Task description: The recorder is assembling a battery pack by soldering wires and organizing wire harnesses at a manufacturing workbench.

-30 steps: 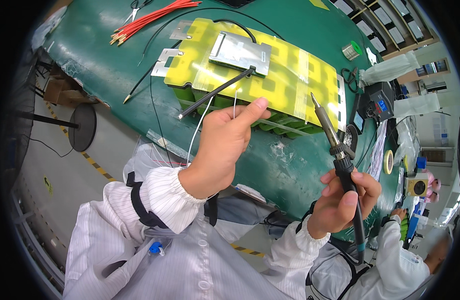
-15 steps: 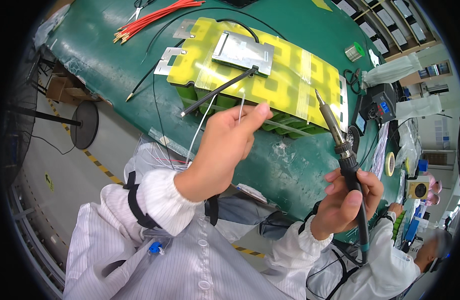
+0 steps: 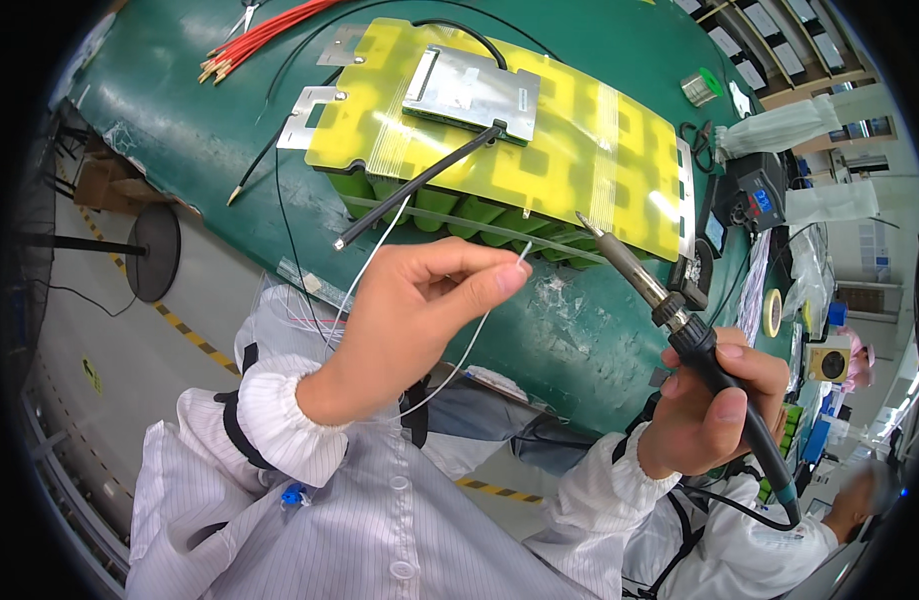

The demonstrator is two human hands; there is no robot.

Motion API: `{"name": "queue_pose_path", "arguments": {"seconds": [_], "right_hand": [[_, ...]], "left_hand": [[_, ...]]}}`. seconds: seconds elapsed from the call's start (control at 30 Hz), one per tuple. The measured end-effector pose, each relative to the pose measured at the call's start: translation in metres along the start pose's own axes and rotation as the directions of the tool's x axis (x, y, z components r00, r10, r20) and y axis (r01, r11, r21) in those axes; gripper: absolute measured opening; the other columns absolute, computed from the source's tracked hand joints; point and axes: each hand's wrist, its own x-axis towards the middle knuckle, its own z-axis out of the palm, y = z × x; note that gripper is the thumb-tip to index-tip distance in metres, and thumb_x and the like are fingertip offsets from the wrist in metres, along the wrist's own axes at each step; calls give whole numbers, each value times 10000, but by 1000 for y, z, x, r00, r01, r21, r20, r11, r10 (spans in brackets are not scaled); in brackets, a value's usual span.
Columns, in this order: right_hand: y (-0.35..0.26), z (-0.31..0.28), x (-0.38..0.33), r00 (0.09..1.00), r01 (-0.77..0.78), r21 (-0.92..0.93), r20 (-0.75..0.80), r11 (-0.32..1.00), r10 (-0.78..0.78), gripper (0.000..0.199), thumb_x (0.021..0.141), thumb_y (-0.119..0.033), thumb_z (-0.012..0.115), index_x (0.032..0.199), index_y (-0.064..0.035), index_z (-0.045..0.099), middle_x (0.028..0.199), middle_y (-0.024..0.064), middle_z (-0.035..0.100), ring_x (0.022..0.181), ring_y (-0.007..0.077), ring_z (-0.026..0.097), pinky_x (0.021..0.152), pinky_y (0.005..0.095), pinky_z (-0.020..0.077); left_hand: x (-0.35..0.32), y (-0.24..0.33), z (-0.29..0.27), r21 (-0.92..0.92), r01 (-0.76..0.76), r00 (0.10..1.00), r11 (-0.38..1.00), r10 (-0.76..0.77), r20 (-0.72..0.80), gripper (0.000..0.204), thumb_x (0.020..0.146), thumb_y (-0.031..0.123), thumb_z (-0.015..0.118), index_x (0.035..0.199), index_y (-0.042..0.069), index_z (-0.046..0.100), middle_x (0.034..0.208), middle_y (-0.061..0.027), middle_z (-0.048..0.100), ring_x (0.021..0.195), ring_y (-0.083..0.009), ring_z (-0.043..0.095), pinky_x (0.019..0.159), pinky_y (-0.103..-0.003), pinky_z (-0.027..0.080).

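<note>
The soldering iron (image 3: 679,320) has a dull grey metal tip and matt black plastic grip. The thin white wire (image 3: 449,350) looks smooth, plastic-coated. The battery pack (image 3: 519,150) wears glossy yellow film and a brushed metal plate; the green bench mat (image 3: 179,150) is scuffed, worn

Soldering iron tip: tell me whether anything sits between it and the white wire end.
Nothing visible does. The soldering iron in the right hand points its tip toward the white wire pinched by the left hand; only open air lies between them, above the green table.
</note>
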Motion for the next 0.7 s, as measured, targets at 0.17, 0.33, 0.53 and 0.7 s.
{"name": "queue_pose_path", "arguments": {"seconds": [0.17,0.33,0.53,0.7], "right_hand": [[6,5,3,994,92,5,53,996,-93,358,863,-327,585,880,24,518,614,163,572,469,166,512,435,250,402],[11,8,3,982,140,25,125,990,-142,305,852,-285,606,867,9,525,530,96,544,499,189,544,469,264,428],[20,10,1,975,162,39,148,986,-166,273,848,-241,598,894,19,530,518,88,540,501,193,545,479,277,436],[21,11,3,969,157,43,184,987,-162,280,844,-238,600,892,29,532,529,99,545,499,194,544,476,271,439]], "left_hand": [[6,-2,-3,-294,209,977,933,-213,18,212,871,204,643,896,2,702,885,-40,588,804,-105,521,788,-248,388],[7,-2,2,-254,129,990,959,-139,-23,230,850,214,640,862,-7,701,1019,-67,547,970,-143,498,893,-278,336],[10,8,4,-270,180,982,946,-187,0,295,865,253,608,847,-29,693,1048,-72,535,1052,-161,470,931,-281,304],[12,8,4,-288,204,978,935,-210,13,294,869,252,603,841,-30,682,1012,-50,557,980,-142,497,898,-267,324]]}}
